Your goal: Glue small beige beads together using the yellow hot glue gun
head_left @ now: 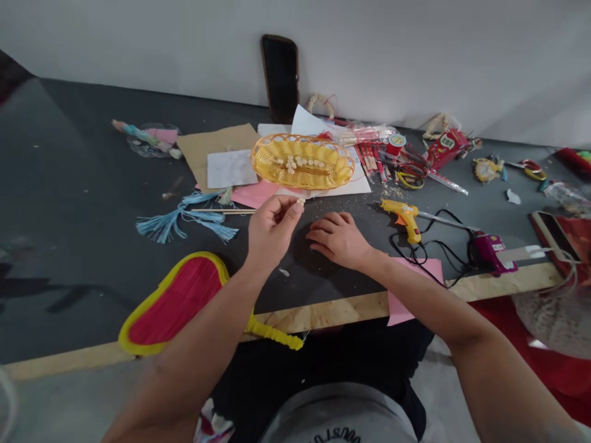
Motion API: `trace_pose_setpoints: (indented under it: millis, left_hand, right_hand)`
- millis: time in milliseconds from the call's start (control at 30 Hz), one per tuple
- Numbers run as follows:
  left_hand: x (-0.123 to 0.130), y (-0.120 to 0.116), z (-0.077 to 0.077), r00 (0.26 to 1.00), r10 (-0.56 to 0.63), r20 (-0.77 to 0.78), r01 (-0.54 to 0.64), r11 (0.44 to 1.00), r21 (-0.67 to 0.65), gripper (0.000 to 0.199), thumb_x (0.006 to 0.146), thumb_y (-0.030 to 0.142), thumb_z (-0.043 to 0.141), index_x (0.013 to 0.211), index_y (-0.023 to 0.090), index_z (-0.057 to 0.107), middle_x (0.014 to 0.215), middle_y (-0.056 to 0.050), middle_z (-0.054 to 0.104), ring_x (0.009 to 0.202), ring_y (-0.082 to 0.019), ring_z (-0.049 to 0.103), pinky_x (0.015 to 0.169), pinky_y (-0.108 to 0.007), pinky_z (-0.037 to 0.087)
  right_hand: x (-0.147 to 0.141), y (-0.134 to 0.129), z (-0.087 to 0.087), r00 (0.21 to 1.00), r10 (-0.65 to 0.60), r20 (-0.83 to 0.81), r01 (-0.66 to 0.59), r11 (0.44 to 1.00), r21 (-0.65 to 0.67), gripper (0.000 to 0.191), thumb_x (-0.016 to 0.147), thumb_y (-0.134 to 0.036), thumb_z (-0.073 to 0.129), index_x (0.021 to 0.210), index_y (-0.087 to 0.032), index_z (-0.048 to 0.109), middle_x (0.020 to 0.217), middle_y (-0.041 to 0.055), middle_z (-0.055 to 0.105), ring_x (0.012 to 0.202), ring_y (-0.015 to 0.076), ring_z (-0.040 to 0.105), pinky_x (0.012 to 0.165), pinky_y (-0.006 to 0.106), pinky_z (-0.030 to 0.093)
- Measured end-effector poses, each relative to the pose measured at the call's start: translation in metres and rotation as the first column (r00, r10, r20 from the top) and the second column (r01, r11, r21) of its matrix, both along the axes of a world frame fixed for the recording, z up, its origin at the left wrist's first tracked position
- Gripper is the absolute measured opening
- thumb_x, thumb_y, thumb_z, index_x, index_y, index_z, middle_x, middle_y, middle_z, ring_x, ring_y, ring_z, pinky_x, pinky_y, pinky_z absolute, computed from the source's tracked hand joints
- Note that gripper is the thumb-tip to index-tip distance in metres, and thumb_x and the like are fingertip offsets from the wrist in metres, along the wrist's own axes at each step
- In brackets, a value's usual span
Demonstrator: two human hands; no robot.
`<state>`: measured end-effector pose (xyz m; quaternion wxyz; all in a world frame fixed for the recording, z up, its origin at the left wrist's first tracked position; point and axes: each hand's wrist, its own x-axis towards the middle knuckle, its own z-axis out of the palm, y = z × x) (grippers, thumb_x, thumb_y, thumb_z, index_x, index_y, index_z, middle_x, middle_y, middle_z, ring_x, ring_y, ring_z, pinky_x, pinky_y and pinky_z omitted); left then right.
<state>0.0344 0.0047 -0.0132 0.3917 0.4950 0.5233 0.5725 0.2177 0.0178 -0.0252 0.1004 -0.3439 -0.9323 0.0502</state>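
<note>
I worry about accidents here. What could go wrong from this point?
The small pale piece pinched in the left hand could slip. The left forearm might nudge the paddle-shaped item, whose yellow handle overhangs the table edge. The black cord by the glue gun could snag the right forearm.

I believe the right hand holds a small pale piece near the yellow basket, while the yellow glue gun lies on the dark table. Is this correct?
Not quite: the head view shows the left hand holding the small pale piece near the yellow basket. The yellow glue gun does lie on the dark table.
</note>
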Motion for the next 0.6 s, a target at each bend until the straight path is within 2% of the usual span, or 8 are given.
trace_pose_setpoints:
  millis: [133,233,400,500,567,600]
  left_hand:
    - [-0.001,0.0,0.002,0.999,-0.029,0.039,0.028,0.999,0.015,0.026,0.082,0.044,0.069,0.088,0.018,0.067,0.076,-0.002,0.066,0.068,-0.013,0.057,0.064,-0.024,0.043]
    - [-0.002,-0.001,0.004,0.997,-0.061,0.052,0.061,0.998,0.006,0.025,0.084,0.042,0.067,0.088,0.017,0.067,0.078,-0.002,0.068,0.071,-0.014,0.06,0.067,-0.025,0.044]
    - [-0.001,-0.003,0.008,0.994,-0.099,-0.043,0.097,0.994,-0.05,0.024,0.084,0.041,0.064,0.087,0.017,0.068,0.077,-0.003,0.07,0.07,-0.016,0.06,0.067,-0.026,0.043]
    - [-0.001,-0.002,0.006,0.975,-0.143,-0.17,0.134,0.989,-0.063,0.025,0.085,0.041,0.062,0.09,0.018,0.07,0.081,-0.004,0.072,0.071,-0.017,0.06,0.069,-0.028,0.044]
    - [0.0,-0.001,0.0,0.918,-0.201,-0.342,0.192,0.98,-0.062,0.021,0.085,0.038,0.062,0.084,0.019,0.072,0.079,-0.005,0.072,0.073,-0.019,0.06,0.077,-0.033,0.044]
    - [0.001,-0.001,-0.004,0.865,-0.235,-0.443,0.232,0.971,-0.062,0.018,0.084,0.034,0.063,0.078,0.02,0.073,0.078,-0.005,0.072,0.077,-0.021,0.06,0.084,-0.036,0.043]
  right_hand:
    - [0.007,0.014,0.003,0.994,-0.098,0.053,0.098,0.995,0.014,0.025,0.101,-0.03,0.048,0.105,-0.021,0.071,0.114,0.0085,0.072,0.108,0.0249,0.056,0.092,0.043,0.033]
    - [0.022,0.017,0.007,0.987,-0.161,0.009,0.16,0.987,0.019,0.022,0.099,-0.028,0.051,0.105,-0.019,0.07,0.111,0.0102,0.072,0.106,0.0251,0.057,0.089,0.041,0.035]
    - [0.038,0.001,0.009,0.997,-0.053,-0.055,0.051,0.998,-0.028,0.028,0.092,-0.04,0.063,0.112,-0.022,0.068,0.117,0.0094,0.07,0.113,0.0256,0.055,0.093,0.041,0.037]
    - [0.042,-0.002,0.004,0.998,-0.059,-0.029,0.058,0.998,-0.027,0.025,0.092,-0.041,0.063,0.107,-0.023,0.069,0.118,0.009,0.069,0.114,0.026,0.054,0.095,0.043,0.037]
    - [0.045,0.004,0.002,0.993,-0.119,-0.025,0.119,0.993,-0.008,0.019,0.095,-0.036,0.058,0.103,-0.023,0.071,0.117,0.0091,0.069,0.112,0.0261,0.054,0.093,0.043,0.038]
    - [0.046,0.008,0.001,0.989,-0.148,-0.024,0.148,0.989,0.005,0.019,0.096,-0.033,0.057,0.103,-0.023,0.071,0.116,0.0094,0.069,0.112,0.0265,0.053,0.093,0.043,0.038]
